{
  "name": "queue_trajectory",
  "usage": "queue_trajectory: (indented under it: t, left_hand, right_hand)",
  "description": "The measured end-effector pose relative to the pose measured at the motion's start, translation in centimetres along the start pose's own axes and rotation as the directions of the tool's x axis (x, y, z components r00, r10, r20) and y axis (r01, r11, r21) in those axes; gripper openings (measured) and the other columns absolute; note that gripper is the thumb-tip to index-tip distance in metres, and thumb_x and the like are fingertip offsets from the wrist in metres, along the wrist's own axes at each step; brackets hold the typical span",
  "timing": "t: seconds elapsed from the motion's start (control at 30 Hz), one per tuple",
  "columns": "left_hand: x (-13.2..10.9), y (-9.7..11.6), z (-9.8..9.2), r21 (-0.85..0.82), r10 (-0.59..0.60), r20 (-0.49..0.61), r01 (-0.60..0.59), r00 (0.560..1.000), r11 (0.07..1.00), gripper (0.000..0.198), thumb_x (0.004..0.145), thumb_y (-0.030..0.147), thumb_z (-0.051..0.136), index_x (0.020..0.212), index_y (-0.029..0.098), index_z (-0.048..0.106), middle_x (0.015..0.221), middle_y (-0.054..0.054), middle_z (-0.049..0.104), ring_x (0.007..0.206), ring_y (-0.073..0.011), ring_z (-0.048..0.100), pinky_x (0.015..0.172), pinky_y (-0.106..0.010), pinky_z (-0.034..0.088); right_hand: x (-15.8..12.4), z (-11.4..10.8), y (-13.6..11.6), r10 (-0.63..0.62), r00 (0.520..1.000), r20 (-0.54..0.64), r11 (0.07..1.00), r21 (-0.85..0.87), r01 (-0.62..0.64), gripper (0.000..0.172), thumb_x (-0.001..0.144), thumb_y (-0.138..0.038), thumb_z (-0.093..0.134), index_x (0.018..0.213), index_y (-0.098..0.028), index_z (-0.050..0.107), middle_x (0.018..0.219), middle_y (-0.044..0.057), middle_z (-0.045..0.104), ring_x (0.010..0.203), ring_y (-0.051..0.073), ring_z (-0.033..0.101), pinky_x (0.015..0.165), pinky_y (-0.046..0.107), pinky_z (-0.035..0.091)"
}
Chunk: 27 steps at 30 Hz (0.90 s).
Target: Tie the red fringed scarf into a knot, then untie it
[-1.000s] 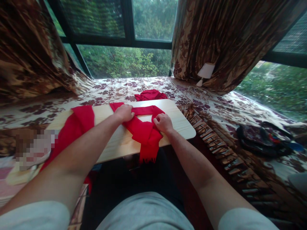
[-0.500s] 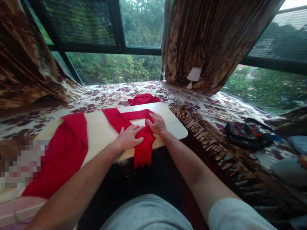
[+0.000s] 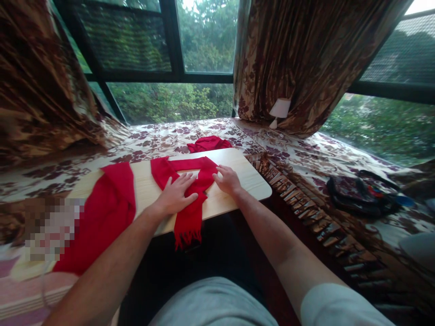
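A red fringed scarf [image 3: 190, 210] lies looped on a light wooden table [image 3: 251, 176], its tasselled end hanging over the near edge. My left hand [image 3: 176, 195] rests flat on the scarf's crossing part, fingers spread. At the right edge of the loop, the fingertips of my right hand [image 3: 228, 179] touch the cloth, with thumb and forefinger slightly apart. A wide red cloth [image 3: 108, 213] lies on the table's left part, beyond my left forearm. Another bunched red cloth [image 3: 210, 143] sits just behind the table.
Floral fabric [image 3: 152, 136] covers the surface behind the table. A small white lamp [image 3: 279, 111] stands by the curtain [image 3: 288, 59]. To the right lies a black bag [image 3: 360, 194]. A pixelated patch hides something at the left. Ruffled trim [image 3: 299, 203] runs along the right.
The scarf's crossing and fringed end have shifted left and towards me. My right hand has slid off the cloth to its right edge. The view has shifted slightly.
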<state>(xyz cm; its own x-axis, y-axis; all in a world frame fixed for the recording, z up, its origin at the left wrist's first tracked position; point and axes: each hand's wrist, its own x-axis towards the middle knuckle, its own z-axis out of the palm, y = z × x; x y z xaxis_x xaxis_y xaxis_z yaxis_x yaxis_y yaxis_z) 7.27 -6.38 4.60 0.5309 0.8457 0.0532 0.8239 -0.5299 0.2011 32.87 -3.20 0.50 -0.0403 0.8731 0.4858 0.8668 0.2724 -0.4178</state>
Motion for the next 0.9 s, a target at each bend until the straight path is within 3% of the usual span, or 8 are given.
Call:
queue_trajectory:
  t: [0.13,0.2,0.33,0.43,0.53,0.63,0.77,0.9]
  left_hand:
    - [-0.5,1.9,1.4,0.001,0.015,0.019,-0.015,1.000,1.000,0.076,0.093,0.066,0.034,0.158,0.028,0.030,0.164,-0.005,0.025,0.152,-0.0311,0.016,0.119,-0.062,0.009]
    - [-0.4,2.3,1.9,-0.008,-0.008,-0.002,0.008,1.000,1.000,0.078,0.093,0.066,0.035,0.158,0.024,0.028,0.163,-0.007,0.025,0.152,-0.0309,0.017,0.119,-0.063,0.012]
    - [-0.2,2.8,2.5,-0.055,-0.019,-0.055,0.016,0.998,0.998,0.086,0.090,0.063,0.044,0.159,0.017,0.024,0.162,-0.013,0.027,0.151,-0.0313,0.021,0.120,-0.060,0.016]
    - [-0.3,2.8,2.6,-0.127,0.006,-0.122,-0.022,0.993,0.992,0.083,0.088,0.061,0.049,0.156,0.016,0.031,0.160,-0.014,0.034,0.150,-0.0324,0.025,0.120,-0.058,0.018]
    - [-0.5,1.6,2.4,-0.307,-0.007,-0.235,-0.067,0.972,0.950,0.072,0.092,0.055,0.048,0.152,0.015,0.040,0.153,-0.014,0.045,0.142,-0.0295,0.040,0.119,-0.048,0.029]
    - [-0.8,-0.9,2.1,-0.438,-0.126,-0.314,-0.025,0.941,0.899,0.059,0.096,0.049,0.040,0.142,0.015,0.053,0.143,-0.012,0.056,0.132,-0.0253,0.053,0.114,-0.039,0.038]
    - [-1.2,-4.5,2.3,-0.289,-0.266,-0.498,0.131,0.826,0.948,0.054,0.096,0.043,0.040,0.138,0.014,0.057,0.147,-0.013,0.052,0.141,-0.0271,0.043,0.120,-0.045,0.029]
    - [-1.4,-6.0,3.1,-0.248,-0.345,-0.645,0.241,0.682,0.938,0.062,0.095,0.039,0.042,0.150,0.010,0.042,0.154,-0.015,0.043,0.144,-0.0245,0.038,0.121,-0.041,0.028]
  right_hand:
    - [-0.9,-0.6,-1.5,-0.290,0.955,0.067,0.955,0.078,0.285,0.048,0.092,-0.036,0.059,0.136,-0.019,0.061,0.146,0.011,0.055,0.139,0.023,0.046,0.117,0.041,0.033]
    - [-1.5,-0.6,-2.7,-0.366,0.920,0.140,0.929,0.110,0.352,0.055,0.092,-0.041,0.057,0.144,-0.021,0.053,0.153,0.009,0.046,0.145,0.024,0.038,0.118,0.044,0.031]
    - [-2.2,0.1,-4.4,-0.320,0.886,0.335,0.947,0.091,0.307,0.062,0.098,-0.052,0.044,0.153,-0.023,0.041,0.158,0.007,0.039,0.147,0.024,0.034,0.120,0.047,0.025]
    - [-2.2,0.6,-4.5,-0.243,0.887,0.392,0.969,0.048,0.244,0.062,0.100,-0.056,0.039,0.152,-0.021,0.043,0.157,0.008,0.041,0.146,0.025,0.035,0.121,0.047,0.023]
    - [-2.0,0.9,-4.2,-0.216,0.914,0.343,0.975,0.031,0.218,0.055,0.101,-0.053,0.039,0.145,-0.023,0.052,0.152,0.007,0.048,0.144,0.024,0.038,0.119,0.045,0.026]
    - [-1.9,1.0,-4.0,-0.161,0.945,0.284,0.986,0.006,0.166,0.047,0.103,-0.047,0.036,0.133,-0.024,0.063,0.145,0.007,0.057,0.140,0.024,0.044,0.117,0.044,0.030]
    - [-1.4,1.1,-3.6,0.065,0.997,0.034,0.997,-0.040,-0.063,0.051,0.099,-0.046,0.044,0.140,-0.018,0.055,0.155,0.013,0.042,0.144,0.027,0.036,0.117,0.046,0.028]
    - [-0.6,1.0,-2.5,0.375,0.900,-0.223,0.926,0.048,-0.375,0.063,0.099,-0.043,0.042,0.150,-0.008,0.040,0.161,0.020,0.028,0.147,0.030,0.029,0.117,0.046,0.028]
